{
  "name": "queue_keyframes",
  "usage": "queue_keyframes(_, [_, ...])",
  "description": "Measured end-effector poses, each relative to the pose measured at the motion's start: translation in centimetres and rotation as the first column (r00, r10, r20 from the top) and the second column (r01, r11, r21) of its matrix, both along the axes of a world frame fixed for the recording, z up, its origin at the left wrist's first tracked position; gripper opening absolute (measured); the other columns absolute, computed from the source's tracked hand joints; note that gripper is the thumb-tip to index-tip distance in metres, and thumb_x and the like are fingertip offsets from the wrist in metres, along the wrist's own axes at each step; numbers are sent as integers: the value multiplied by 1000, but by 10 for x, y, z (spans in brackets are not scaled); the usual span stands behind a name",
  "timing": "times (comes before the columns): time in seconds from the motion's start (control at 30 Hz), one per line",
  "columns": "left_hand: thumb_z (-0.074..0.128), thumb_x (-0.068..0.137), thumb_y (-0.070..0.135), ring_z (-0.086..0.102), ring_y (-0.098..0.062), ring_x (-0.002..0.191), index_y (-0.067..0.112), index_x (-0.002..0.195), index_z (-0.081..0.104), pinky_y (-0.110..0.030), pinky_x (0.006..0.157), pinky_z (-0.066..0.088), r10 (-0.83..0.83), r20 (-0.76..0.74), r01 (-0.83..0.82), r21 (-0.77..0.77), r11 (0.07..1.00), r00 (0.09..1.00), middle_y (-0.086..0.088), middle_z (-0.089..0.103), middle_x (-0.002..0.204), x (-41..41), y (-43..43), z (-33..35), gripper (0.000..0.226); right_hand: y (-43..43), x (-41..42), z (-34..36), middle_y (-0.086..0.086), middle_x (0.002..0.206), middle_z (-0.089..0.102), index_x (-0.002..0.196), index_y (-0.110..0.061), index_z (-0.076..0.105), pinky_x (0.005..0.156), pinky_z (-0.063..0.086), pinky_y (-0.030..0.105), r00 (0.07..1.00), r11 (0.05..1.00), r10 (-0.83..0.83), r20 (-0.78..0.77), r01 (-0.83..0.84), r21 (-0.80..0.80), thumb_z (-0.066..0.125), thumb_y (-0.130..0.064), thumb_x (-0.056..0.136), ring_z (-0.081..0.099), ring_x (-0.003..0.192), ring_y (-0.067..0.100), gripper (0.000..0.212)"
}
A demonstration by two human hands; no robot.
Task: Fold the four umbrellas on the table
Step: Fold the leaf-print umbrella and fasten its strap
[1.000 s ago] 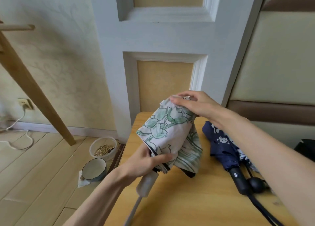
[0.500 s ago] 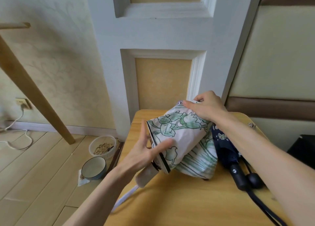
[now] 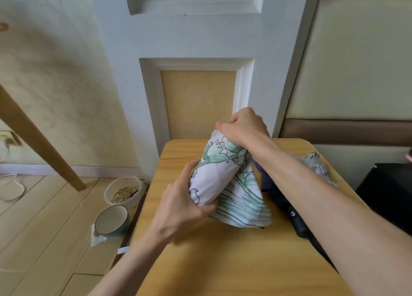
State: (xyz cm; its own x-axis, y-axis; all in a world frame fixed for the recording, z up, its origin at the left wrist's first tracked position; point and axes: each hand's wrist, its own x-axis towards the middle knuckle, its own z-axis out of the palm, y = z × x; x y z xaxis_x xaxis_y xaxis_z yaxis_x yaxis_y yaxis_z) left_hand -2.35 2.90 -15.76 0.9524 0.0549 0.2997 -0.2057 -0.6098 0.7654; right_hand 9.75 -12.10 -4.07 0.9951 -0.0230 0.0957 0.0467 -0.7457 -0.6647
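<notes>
Gripping the umbrella (image 3: 214,173) now with the left hand (image 3: 178,208), spread a moment ago; clutching its top with the right hand (image 3: 243,128). Rolled tighter, so probably near strapping.

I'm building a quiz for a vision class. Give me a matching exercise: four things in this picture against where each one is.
Things
1. floral umbrella
2. navy umbrella
3. grey umbrella
4. blue bowl

Places
a. on the floor, left of the table
b. at the table's far right edge
c. gripped by the left hand and the right hand
d. on the table, beneath the right forearm

Pairs: 1-c, 2-d, 3-b, 4-a
</notes>
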Motion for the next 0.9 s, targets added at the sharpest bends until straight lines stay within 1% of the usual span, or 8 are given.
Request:
queue_keyframes(0.1, [84,66,11,61,-6,56,34,133,56,-24,48,49,20,-6,-21,-202,979,1000,17,71,82,0,0,0,77,-3,-7,2,-2,95,75,89,-8,72,86,55,35,986,984,152,70,-158,82,68,-60,93,70,95,20,52])
queue_keyframes(0.2, [83,72,6,63,-9,58,27,113,66,-28,46,52,94,-64,-113,-440,891,993,5,73,81,3,4,5,49,-19,-19,1,-14,118,66,127,-28,68,92,48,26,918,878,377,125,-397,268,70,-72,87,62,110,3,59])
queue_keyframes(0.27, [84,72,16,65,-6,61,26,109,67,-25,51,52,96,-113,-142,-533,834,989,8,74,79,5,8,7,41,-34,-22,-11,-15,129,59,145,-37,54,94,48,24,865,850,483,134,-501,163,76,-71,78,57,120,1,78])
queue_keyframes(0.33, [81,68,26,67,-6,66,25,111,67,-23,56,52,79,-152,-154,-588,794,985,9,75,82,6,13,9,44,-46,-24,-28,-15,122,64,142,-34,58,92,54,25,847,839,510,149,-529,131,83,-59,77,63,112,3,74])
queue_keyframes(0.47, [79,67,28,70,-23,82,18,112,69,-39,70,55,84,-205,-198,-638,744,975,-8,79,97,10,19,7,47,-61,-22,-50,-9,78,75,90,-21,78,74,55,20,916,796,313,252,-398,457,87,-18,85,69,72,2,11])
queue_keyframes(0.6, [80,66,29,71,-29,86,18,115,69,-43,73,55,68,-234,-208,-651,730,970,-13,78,102,13,18,-1,51,-68,-25,-64,-8,63,70,72,-17,75,62,49,16,931,825,169,324,-314,471,93,-26,79,59,60,3,21])
queue_keyframes(0.8, [100,64,31,75,-21,89,23,118,69,-31,71,57,4,-225,-136,-572,809,974,-1,80,102,11,12,1,63,-84,-46,-64,0,91,80,94,-13,78,87,57,21,888,709,390,242,-458,537,82,-27,90,76,90,11,14])
queue_keyframes(0.9, [99,62,27,77,-31,90,24,120,68,-40,69,61,-19,-255,-128,-549,826,967,-5,80,103,11,6,-1,66,-91,-50,-65,-3,110,81,117,-18,79,85,56,22,860,661,499,107,-458,595,61,-34,105,76,103,12,27])
